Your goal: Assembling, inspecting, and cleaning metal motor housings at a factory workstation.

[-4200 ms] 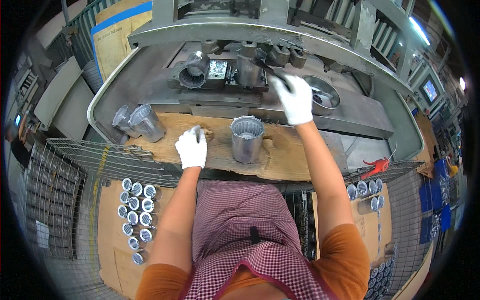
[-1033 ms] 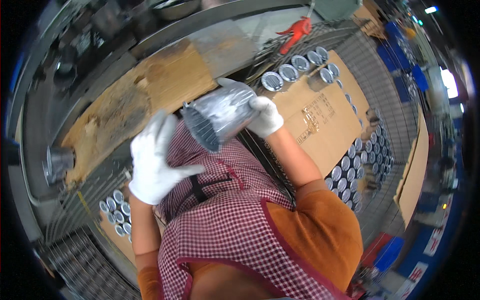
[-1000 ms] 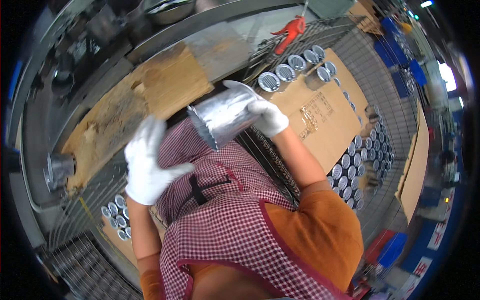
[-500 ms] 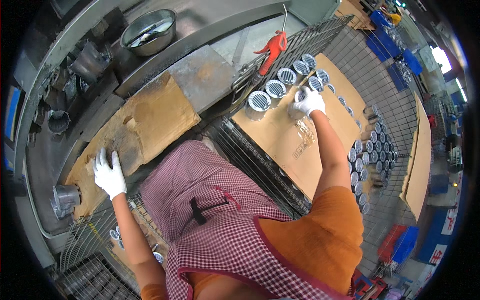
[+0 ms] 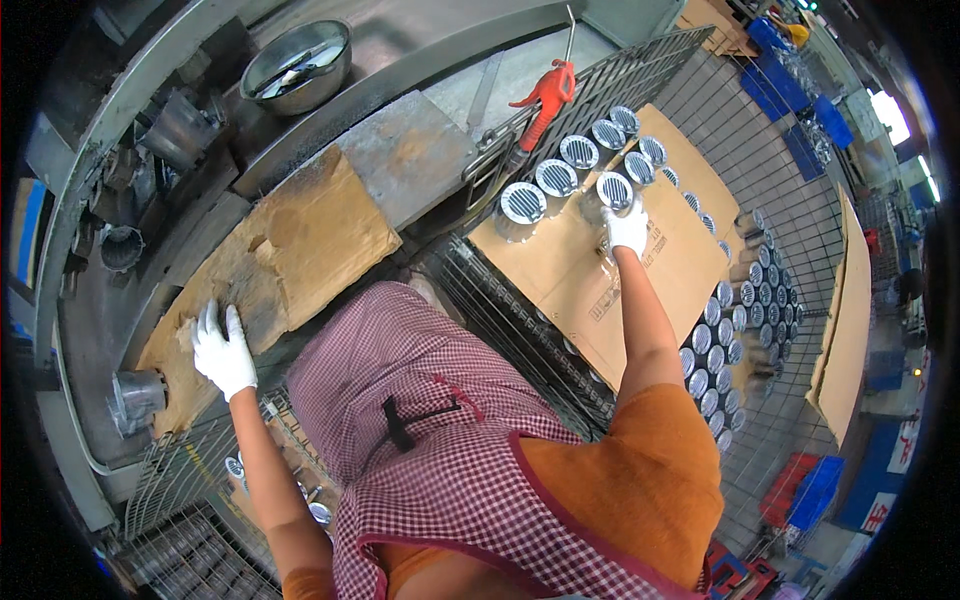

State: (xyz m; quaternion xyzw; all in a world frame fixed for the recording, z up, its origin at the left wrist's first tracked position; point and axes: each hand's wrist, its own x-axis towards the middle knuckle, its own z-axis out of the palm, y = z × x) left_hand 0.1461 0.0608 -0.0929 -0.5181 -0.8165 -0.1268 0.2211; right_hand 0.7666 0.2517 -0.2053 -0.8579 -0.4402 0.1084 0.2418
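My left hand [image 5: 223, 352], in a white glove, lies flat with fingers spread on a worn, stained cardboard sheet [image 5: 325, 215] on the bench. Nothing is in it. Over on the right, my gloved right hand [image 5: 628, 230] is at the near side of a shiny metal cylinder [image 5: 614, 190] with a slotted round top. Its thumb and fingers are apart by the rim; part of them is hard to make out. That cylinder stands upright at the near end of a short row. Beside it runs another row of like cylinders [image 5: 556, 178], on a cardboard sheet [image 5: 560, 285].
A red air blow gun [image 5: 548, 100] hangs at the wire cage's edge. A metal bowl [image 5: 300, 95] stands on the far bench. Many more cylinders [image 5: 765, 300] stand at the right. A clear cup-like part [image 5: 138, 398] sits by the left cardboard.
My right hand has drawn back from the cylinder's top to its near side, so the slotted top now shows. My left hand has stayed on the cardboard.
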